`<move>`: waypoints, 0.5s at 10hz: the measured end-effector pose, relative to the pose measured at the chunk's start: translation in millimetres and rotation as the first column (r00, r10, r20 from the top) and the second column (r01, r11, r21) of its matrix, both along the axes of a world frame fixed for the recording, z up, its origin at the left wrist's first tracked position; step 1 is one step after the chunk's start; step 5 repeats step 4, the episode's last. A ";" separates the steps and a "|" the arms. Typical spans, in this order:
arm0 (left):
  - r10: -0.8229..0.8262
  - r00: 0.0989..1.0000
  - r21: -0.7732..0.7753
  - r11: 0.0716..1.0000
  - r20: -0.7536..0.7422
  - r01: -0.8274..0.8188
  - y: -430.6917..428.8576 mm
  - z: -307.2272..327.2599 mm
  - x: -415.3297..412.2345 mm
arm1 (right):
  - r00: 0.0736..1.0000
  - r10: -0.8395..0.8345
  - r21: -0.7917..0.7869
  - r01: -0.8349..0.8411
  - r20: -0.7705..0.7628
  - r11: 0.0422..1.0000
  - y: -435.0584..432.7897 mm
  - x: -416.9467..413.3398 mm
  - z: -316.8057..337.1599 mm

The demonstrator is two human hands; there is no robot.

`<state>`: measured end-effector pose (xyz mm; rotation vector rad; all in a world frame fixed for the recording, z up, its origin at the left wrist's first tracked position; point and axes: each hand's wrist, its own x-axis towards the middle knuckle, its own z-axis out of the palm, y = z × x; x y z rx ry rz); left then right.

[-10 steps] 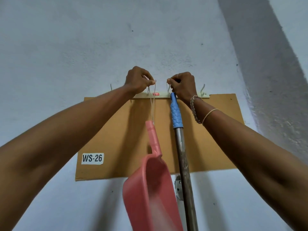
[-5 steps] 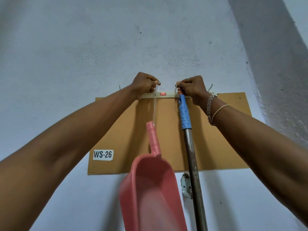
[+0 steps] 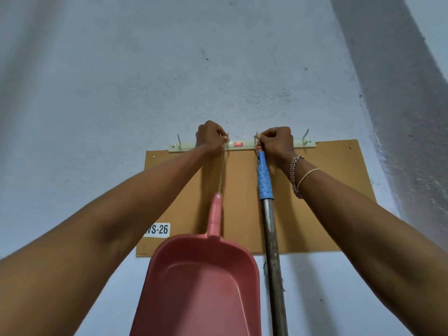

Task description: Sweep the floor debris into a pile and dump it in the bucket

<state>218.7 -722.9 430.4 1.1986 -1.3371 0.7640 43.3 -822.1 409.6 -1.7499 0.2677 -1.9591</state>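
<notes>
Along the cream metal hook rail [image 3: 242,144], screwed flat to a rough, chalky pale-blue wall [image 3: 145,81], both hands are raised. At the rail, to the left of its small red badge, the left hand [image 3: 210,138] has its fingers curled, thumb and fingertip pinching the top of a thin white string [image 3: 222,173]. That string drops straight down from the rail to a hole in the tapered stem of the pink plastic dustpan [image 3: 203,282], a smooth scoop with a raised rim, hanging below the rail with its hollow facing the camera.

To the right of the badge, the right hand [image 3: 276,143] is likewise curled and pinches the very top of the broom handle [image 3: 264,178]; whether it has a loop or the tip itself cannot be told. Below the rail the handle wears a blue rubbery grip with scale-like dimples, then continues as a dull, scuffed steel tube just right of the dustpan.

Beneath the rail and behind both tools, a flat brown cardboard sheet [image 3: 315,202] is pinned to the wall, with a white label [image 3: 157,230] reading "WS-26" at its lower left. A chain bracelet [image 3: 294,175] and a thin band [image 3: 308,175] circle the right wrist.
</notes>
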 end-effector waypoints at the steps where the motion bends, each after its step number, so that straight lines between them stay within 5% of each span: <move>1: 0.078 0.996 -0.056 0.995 0.037 -0.076 0.5 -5.0 -3.1 | 0.991 -0.131 -0.003 0.131 0.034 0.991 -1.1 6.6 0.4; 5: 0.148 0.973 -0.172 0.978 0.178 -0.117 8.9 -52.8 6.1 | 0.951 -0.307 -0.094 0.308 0.020 0.947 1.1 13.0 -33.8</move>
